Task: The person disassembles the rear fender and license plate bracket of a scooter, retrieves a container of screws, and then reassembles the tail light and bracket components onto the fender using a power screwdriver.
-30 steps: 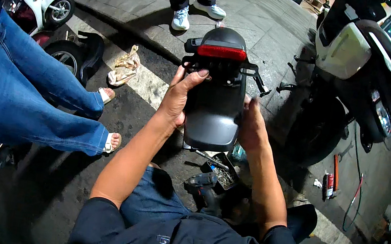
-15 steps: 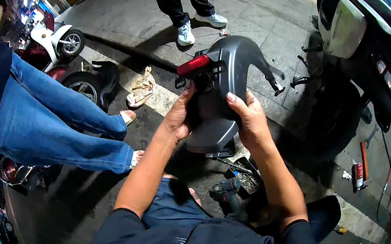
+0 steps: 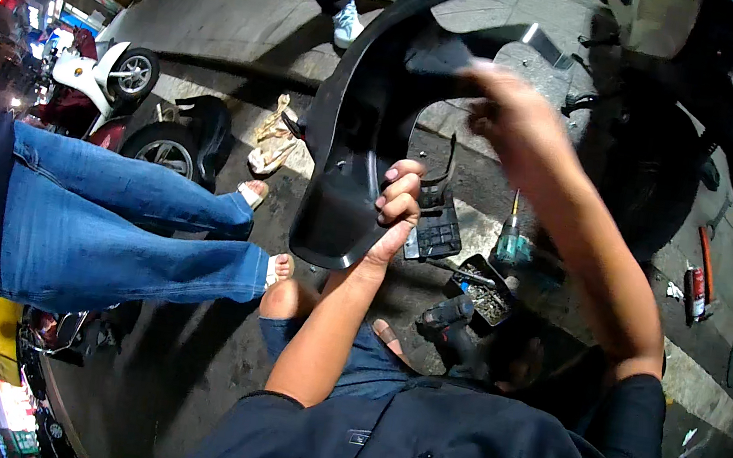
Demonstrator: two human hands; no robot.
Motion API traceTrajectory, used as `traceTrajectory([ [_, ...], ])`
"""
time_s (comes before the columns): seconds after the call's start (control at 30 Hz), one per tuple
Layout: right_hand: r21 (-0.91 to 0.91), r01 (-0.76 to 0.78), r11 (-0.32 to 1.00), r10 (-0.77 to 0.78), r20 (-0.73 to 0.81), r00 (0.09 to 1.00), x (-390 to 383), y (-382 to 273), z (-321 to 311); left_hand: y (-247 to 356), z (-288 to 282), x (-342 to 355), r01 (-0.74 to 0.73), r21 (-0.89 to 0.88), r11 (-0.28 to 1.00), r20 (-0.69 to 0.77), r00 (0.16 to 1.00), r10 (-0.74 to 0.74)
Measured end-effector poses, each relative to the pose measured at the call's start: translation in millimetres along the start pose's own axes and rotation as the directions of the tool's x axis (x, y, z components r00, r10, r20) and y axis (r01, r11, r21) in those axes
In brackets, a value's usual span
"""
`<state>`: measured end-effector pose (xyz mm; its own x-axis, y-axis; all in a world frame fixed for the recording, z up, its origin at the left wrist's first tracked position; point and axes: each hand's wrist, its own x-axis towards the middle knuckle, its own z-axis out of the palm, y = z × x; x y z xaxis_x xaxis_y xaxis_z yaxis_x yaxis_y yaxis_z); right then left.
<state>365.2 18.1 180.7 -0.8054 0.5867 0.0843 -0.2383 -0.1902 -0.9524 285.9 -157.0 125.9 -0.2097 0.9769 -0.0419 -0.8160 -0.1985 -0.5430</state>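
A dark plastic scooter fender [image 3: 334, 192] is held up in front of me, its hollow inner side facing me. My left hand [image 3: 395, 210] is closed around its near right edge, fingers wrapped over the rim. Close to the fender's far right arm is my right hand [image 3: 507, 108], raised and smeared by motion; whether it touches the fender is unclear. On the ground beyond my left hand lies a black plastic bracket [image 3: 434, 234]. The red reflector seen earlier on the fender's outer side is now hidden.
By my legs are a black tray [image 3: 498, 321] of small screws, a dark power drill [image 3: 447, 320] and a teal power driver [image 3: 509, 242]. A person in jeans [image 3: 132, 233] stands left. A scooter [image 3: 656, 167] stands at right, near a red-handled hammer [image 3: 706, 258] and spray can [image 3: 697, 292].
The fender has been turned over, from its outer side to its hollow side. My right hand has let go and moved up and right; my left hand now grips the right edge.
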Motion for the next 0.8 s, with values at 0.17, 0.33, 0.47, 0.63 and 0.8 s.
traceTrajectory([
  [0.17,0.326,-0.455,0.829,0.443,0.116,0.889,-49,92,-114,-4,10,8,0.029,-0.116,0.993,0.037,0.999,-0.025],
  [0.33,0.110,-0.422,0.900,0.415,0.082,0.906,-57,21,-26,6,25,-3,0.011,-0.118,0.993,0.053,0.999,-0.005],
  [0.47,-0.448,0.243,0.860,-0.062,0.381,0.922,-26,-30,42,4,25,-5,0.094,-0.154,0.984,0.116,0.990,-0.077],
  [0.63,-0.561,0.729,0.392,-0.317,0.661,0.680,22,7,99,5,24,-18,-0.107,-0.044,0.993,-0.002,0.994,0.107],
  [0.8,-0.654,0.624,0.427,-0.210,0.599,0.772,26,33,111,25,11,-16,0.027,-0.168,0.985,-0.040,0.999,-0.034],
])
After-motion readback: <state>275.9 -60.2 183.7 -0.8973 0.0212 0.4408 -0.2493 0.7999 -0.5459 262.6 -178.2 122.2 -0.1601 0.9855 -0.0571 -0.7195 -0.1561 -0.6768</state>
